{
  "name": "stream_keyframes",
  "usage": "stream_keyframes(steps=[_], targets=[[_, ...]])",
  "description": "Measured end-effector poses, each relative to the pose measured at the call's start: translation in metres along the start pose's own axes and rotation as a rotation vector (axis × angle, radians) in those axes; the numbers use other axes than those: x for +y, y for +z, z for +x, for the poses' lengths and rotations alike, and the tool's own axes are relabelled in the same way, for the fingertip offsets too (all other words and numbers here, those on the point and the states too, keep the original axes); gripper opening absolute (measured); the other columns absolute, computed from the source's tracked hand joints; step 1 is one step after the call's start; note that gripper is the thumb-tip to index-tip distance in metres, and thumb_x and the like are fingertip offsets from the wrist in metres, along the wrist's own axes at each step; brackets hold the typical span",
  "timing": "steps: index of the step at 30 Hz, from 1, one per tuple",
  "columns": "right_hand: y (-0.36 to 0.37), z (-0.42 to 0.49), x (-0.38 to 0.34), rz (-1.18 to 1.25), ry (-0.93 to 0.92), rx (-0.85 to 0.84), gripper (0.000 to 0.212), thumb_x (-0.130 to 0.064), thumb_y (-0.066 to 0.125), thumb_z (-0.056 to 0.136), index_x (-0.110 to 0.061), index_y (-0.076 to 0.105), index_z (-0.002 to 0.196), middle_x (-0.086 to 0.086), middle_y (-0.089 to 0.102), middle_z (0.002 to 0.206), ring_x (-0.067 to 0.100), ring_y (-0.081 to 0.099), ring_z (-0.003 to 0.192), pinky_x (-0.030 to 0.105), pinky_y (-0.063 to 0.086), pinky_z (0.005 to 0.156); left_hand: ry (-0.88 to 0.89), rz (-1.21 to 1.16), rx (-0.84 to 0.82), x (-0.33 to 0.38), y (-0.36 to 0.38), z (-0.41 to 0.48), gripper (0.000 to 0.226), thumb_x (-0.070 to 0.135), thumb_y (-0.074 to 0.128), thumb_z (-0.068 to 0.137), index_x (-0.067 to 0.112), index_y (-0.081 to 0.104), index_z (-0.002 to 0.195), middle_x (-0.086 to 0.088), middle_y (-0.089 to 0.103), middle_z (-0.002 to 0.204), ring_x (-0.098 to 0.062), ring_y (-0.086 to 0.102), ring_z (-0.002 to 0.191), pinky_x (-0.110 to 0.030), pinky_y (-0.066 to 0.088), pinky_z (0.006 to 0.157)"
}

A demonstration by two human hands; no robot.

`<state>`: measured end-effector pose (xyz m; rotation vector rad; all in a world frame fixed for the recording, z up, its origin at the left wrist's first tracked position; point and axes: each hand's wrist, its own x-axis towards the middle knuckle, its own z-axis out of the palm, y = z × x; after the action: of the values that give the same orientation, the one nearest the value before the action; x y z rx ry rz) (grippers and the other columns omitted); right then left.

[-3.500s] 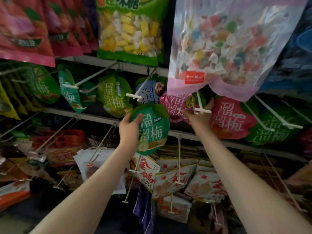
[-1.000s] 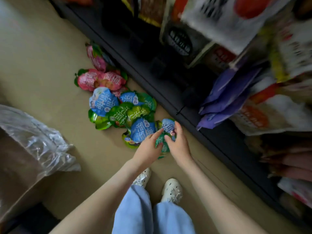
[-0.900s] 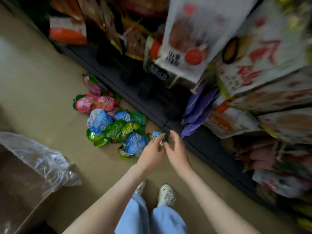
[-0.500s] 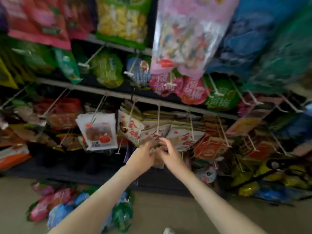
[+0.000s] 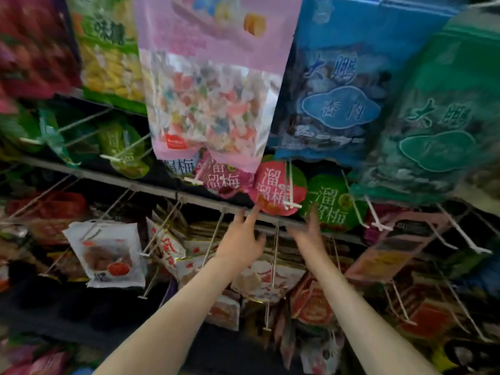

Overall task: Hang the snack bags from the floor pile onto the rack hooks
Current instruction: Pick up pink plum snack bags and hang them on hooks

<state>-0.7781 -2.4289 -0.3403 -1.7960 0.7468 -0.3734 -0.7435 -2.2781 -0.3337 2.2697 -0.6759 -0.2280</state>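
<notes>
Many snack bags crowd the rack; pile seemingly bottom-left.

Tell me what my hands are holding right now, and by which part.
Nothing that shows: the left hand and right hand are both open and spread, raised just below the red bag.

Your light is soft and even up top, while the lower left of the frame sinks into shadow. Motion blur smears both sides, worst at upper left and far right. Print on the red snack bag near centre reads sharpest. The shelf rail bows with the wide lens.
</notes>
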Motion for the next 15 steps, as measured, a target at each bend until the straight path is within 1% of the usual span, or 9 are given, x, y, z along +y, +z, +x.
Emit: stream_keyframes(steps=[2, 4, 5, 7, 9, 10, 12, 13, 15], targets=[[0.003, 0.018, 0.001, 0.036, -0.043, -0.013, 0.091, -0.021, 0.069, 0.085, -0.026, 0.005, 0.15, -0.005, 0.017, 0.155, 0.016, 0.024, 0.14, 0.037, 0.032, 0.109, 0.04, 0.023, 0.044, -0.001, 0.01, 0.019, 0.075, 0.029, 0.053, 0.093, 0.034, 0.004, 0.15, -0.008, 0.008, 0.157, -0.031, 0.026, 0.139, -0.035, 0.04, 0.1], [0.009, 0.025, 0.0, 0.146, -0.137, -0.065, 0.081, -0.022, 0.069, 0.084, -0.031, 0.017, 0.146, -0.022, 0.034, 0.136, 0.002, 0.041, 0.122, 0.028, 0.042, 0.098, 0.046, 0.029, 0.043, -0.001, 0.021, 0.033, 0.077, 0.028, 0.055, 0.092, 0.033, 0.005, 0.15, -0.006, 0.004, 0.157, -0.03, 0.024, 0.14, -0.036, 0.04, 0.102], [0.012, 0.027, 0.001, 0.203, -0.173, -0.079, 0.072, -0.021, 0.068, 0.085, -0.034, 0.025, 0.141, -0.025, 0.04, 0.126, -0.002, 0.046, 0.112, 0.025, 0.044, 0.092, 0.05, 0.046, 0.044, -0.001, 0.026, 0.039, 0.078, 0.028, 0.056, 0.092, 0.032, 0.005, 0.15, -0.006, 0.002, 0.158, -0.029, 0.022, 0.141, -0.036, 0.039, 0.104], [0.018, 0.032, 0.006, 0.301, -0.178, -0.063, 0.055, -0.02, 0.065, 0.087, -0.035, 0.038, 0.133, -0.022, 0.051, 0.118, 0.002, 0.052, 0.108, 0.028, 0.047, 0.088, 0.068, 0.11, 0.051, -0.001, 0.036, 0.049, 0.079, 0.028, 0.057, 0.091, 0.029, 0.004, 0.15, -0.004, -0.006, 0.158, -0.028, 0.024, 0.141, -0.033, 0.039, 0.102], [0.022, 0.036, 0.013, 0.384, -0.18, -0.091, 0.041, -0.016, 0.061, 0.09, -0.035, 0.048, 0.123, -0.022, 0.058, 0.109, 0.003, 0.057, 0.104, 0.025, 0.048, 0.082, 0.103, 0.151, 0.067, -0.002, 0.044, 0.058, 0.082, 0.027, 0.057, 0.091, 0.03, -0.001, 0.15, -0.004, -0.01, 0.157, -0.029, 0.022, 0.141, -0.034, 0.039, 0.101], [0.024, 0.037, 0.016, 0.403, -0.19, -0.12, 0.038, -0.012, 0.058, 0.09, -0.036, 0.052, 0.118, -0.02, 0.06, 0.108, 0.002, 0.058, 0.103, 0.023, 0.048, 0.08, 0.123, 0.154, 0.082, -0.003, 0.048, 0.062, 0.087, 0.026, 0.058, 0.09, 0.034, -0.006, 0.147, -0.005, -0.01, 0.157, -0.03, 0.016, 0.142, -0.037, 0.038, 0.104], [0.028, 0.038, 0.023, 0.373, -0.211, -0.168, 0.042, -0.006, 0.053, 0.09, -0.039, 0.054, 0.116, -0.012, 0.058, 0.119, 0.005, 0.055, 0.11, 0.028, 0.049, 0.088, 0.149, 0.18, 0.119, -0.005, 0.053, 0.068, 0.094, 0.026, 0.061, 0.086, 0.033, -0.013, 0.144, -0.01, -0.004, 0.158, -0.03, 0.005, 0.145, -0.045, 0.033, 0.109], [0.03, 0.037, 0.024, 0.338, -0.227, -0.181, 0.046, -0.005, 0.051, 0.089, -0.04, 0.053, 0.119, -0.009, 0.053, 0.126, 0.008, 0.052, 0.115, 0.035, 0.047, 0.095, 0.15, 0.202, 0.152, -0.006, 0.054, 0.07, 0.094, 0.025, 0.063, 0.085, 0.026, -0.007, 0.148, -0.013, 0.002, 0.157, -0.032, 0.007, 0.144, -0.046, 0.033, 0.109], [0.031, 0.035, 0.028, 0.271, -0.275, -0.192, 0.055, -0.006, 0.05, 0.082, -0.044, 0.053, 0.121, -0.008, 0.045, 0.131, 0.015, 0.047, 0.123, 0.045, 0.042, 0.102, 0.2, 0.326, 0.306, -0.007, 0.054, 0.075, 0.081, 0.018, 0.068, 0.083, 0.007, 0.021, 0.148, -0.023, 0.024, 0.151, -0.039, 0.029, 0.137, -0.046, 0.04, 0.105]])
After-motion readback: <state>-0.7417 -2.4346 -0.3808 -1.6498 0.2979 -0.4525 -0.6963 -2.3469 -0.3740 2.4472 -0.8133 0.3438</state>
